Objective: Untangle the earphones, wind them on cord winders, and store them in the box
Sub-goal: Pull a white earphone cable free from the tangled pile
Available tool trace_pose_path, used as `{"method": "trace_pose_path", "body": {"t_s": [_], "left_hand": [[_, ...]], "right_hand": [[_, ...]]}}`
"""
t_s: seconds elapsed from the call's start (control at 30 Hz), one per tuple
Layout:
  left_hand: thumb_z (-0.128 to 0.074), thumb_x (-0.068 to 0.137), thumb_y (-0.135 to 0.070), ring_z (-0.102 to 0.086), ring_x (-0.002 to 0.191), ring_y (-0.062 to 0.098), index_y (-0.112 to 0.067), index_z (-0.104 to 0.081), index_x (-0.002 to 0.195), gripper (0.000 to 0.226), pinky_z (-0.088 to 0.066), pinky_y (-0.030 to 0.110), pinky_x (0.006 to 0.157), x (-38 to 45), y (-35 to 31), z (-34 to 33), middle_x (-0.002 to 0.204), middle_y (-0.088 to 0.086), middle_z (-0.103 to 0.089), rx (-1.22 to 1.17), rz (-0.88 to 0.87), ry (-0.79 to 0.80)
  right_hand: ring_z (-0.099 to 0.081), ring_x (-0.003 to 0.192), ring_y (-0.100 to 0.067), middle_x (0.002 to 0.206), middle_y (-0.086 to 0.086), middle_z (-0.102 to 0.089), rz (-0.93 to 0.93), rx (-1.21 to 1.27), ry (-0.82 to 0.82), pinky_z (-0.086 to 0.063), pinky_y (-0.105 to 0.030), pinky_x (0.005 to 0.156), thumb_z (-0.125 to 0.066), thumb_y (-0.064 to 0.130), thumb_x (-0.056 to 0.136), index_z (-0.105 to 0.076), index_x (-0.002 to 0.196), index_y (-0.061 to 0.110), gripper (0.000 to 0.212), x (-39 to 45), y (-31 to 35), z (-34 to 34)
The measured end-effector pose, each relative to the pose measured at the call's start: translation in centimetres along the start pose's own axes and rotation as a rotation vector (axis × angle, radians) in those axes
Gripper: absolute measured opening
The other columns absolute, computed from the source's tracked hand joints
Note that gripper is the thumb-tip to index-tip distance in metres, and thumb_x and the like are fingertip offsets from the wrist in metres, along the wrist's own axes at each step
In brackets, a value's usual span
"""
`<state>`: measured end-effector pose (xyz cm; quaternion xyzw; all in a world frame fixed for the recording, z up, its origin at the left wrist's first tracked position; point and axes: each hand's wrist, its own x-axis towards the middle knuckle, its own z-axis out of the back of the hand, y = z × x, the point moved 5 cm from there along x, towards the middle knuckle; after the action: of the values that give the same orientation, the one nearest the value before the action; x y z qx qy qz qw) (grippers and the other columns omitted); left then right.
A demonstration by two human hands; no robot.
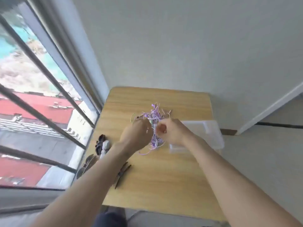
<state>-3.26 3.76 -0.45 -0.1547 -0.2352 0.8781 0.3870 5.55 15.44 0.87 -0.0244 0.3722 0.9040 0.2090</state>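
cords (155, 115): purple-and-white knot mid-desk (164, 177), partly lifted, still one big tangle
left hand (136, 134): fingers curled into the knot, pinching strands to steady it, probably
right hand (170, 131): fingers bunched on a strand, likely to tease it loose
box (211, 135): clear, just right of the knot, handy for storing later
dark bits (100, 144): left edge, maybe winders, too blurry to tell
in the way: loops crossing everywhere

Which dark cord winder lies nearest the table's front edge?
The long dark winder right of the left forearm; the other dark winders sit further back at the table's window-side edge.
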Motion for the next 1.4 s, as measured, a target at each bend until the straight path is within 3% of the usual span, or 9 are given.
{"method": "trace_pose_path", "body": {"t_s": [0.1,0.27,0.47,0.63,0.83,0.97,1.1,1.27,1.4], "left_hand": [[-0.055,0.093,-0.029,-0.057,0.108,0.031,-0.014,-0.060,0.116,0.028,-0.048,0.037,0.085,-1.3,3.9,-5.5,0.116,0.009,-0.057,0.144,-0.008,0.027],[-0.061,0.088,-0.020,-0.054,0.106,0.036,-0.011,-0.055,0.121,0.035,-0.042,0.038,0.077,-2.0,6.5,-11.0,0.114,0.012,-0.051,0.103,-0.133,-0.129],[-0.057,0.088,-0.024,-0.064,0.094,0.038,-0.018,-0.054,0.122,0.034,-0.048,0.039,0.069,-3.2,7.6,-11.8,0.096,0.010,-0.071,0.024,-0.131,-0.138],[-0.052,0.090,-0.023,-0.064,0.102,0.033,-0.017,-0.062,0.116,0.029,-0.048,0.037,0.077,-5.8,7.9,-12.0,0.105,0.008,-0.072,0.058,-0.081,-0.046],[-0.054,0.094,-0.031,-0.056,0.106,0.034,-0.012,-0.056,0.107,0.023,-0.042,0.041,0.086,-7.3,8.3,-11.7,0.108,0.009,-0.058,0.053,-0.073,-0.171],[-0.067,0.090,-0.023,-0.053,0.096,0.023,-0.022,-0.054,0.088,0.013,-0.041,0.037,0.086,-8.8,8.2,-9.7,0.095,-0.004,-0.054,-0.277,-0.221,-0.396],[-0.065,0.093,-0.019,-0.063,0.087,0.012,-0.017,-0.055,0.089,0.012,-0.046,0.023,0.080,-10.3,8.7,-7.7,0.091,-0.007,-0.067,-0.598,-0.141,-0.579],[-0.054,0.101,-0.019,-0.075,0.076,0.023,-0.010,-0.050,0.094,0.013,-0.056,0.031,0.069,-9.6,9.8,-7.4,0.083,0.006,-0.076,-1.170,0.081,-0.502],[-0.041,0.106,-0.026,-0.068,0.069,0.021,-0.009,-0.059,0.093,0.028,-0.052,0.034,0.066,-8.4,10.6,-8.1,0.079,0.008,-0.071,-1.304,0.245,-0.481]], "right_hand": [[-0.063,0.088,-0.018,0.089,0.009,-0.072,0.053,-0.335,-0.119,-0.047,-0.032,0.075,-0.062,0.027,0.091,-0.069,0.092,0.024,0.008,0.7,-1.9,-4.4],[-0.060,0.091,-0.030,0.088,-0.005,-0.066,0.315,-0.374,-0.537,-0.050,-0.037,0.074,-0.071,0.009,0.080,-0.067,0.090,0.012,0.011,-0.9,-2.2,-8.5],[-0.045,0.123,-0.035,0.136,-0.014,-0.046,0.235,-0.339,-0.397,-0.044,-0.042,0.102,-0.060,-0.002,0.076,-0.054,0.131,0.009,0.057,-2.3,-5.6,-14.8],[-0.054,0.111,-0.033,0.117,-0.013,-0.054,0.118,-0.250,-0.459,-0.048,-0.036,0.088,-0.070,0.016,0.088,-0.070,0.102,0.007,0.017,-2.5,-7.2,-15.5],[-0.048,0.123,-0.026,0.131,-0.012,-0.043,0.123,-0.200,-0.386,-0.042,-0.032,0.099,-0.061,0.021,0.098,-0.066,0.102,0.007,0.016,-4.3,-6.6,-16.7],[-0.061,0.098,-0.014,0.114,-0.006,-0.058,0.283,-0.062,-0.649,-0.043,-0.017,0.086,-0.063,0.014,0.097,-0.067,0.093,0.009,0.008,-7.4,-5.4,-14.6],[-0.063,0.073,-0.017,0.083,0.006,-0.068,0.252,-0.021,-0.769,-0.051,-0.036,0.068,-0.061,0.014,0.097,-0.064,0.090,0.013,0.009,-8.9,-6.8,-13.5],[-0.062,0.069,-0.006,0.075,0.013,-0.066,0.169,0.055,-0.847,-0.050,-0.030,0.066,-0.064,0.007,0.095,-0.065,0.086,0.016,0.013,-10.0,-10.1,-13.9],[-0.064,0.072,-0.004,0.072,0.012,-0.068,0.145,0.086,-0.836,-0.046,-0.015,0.064,-0.066,0.006,0.093,-0.065,0.082,0.018,0.016,-9.5,-10.4,-12.9]]}}
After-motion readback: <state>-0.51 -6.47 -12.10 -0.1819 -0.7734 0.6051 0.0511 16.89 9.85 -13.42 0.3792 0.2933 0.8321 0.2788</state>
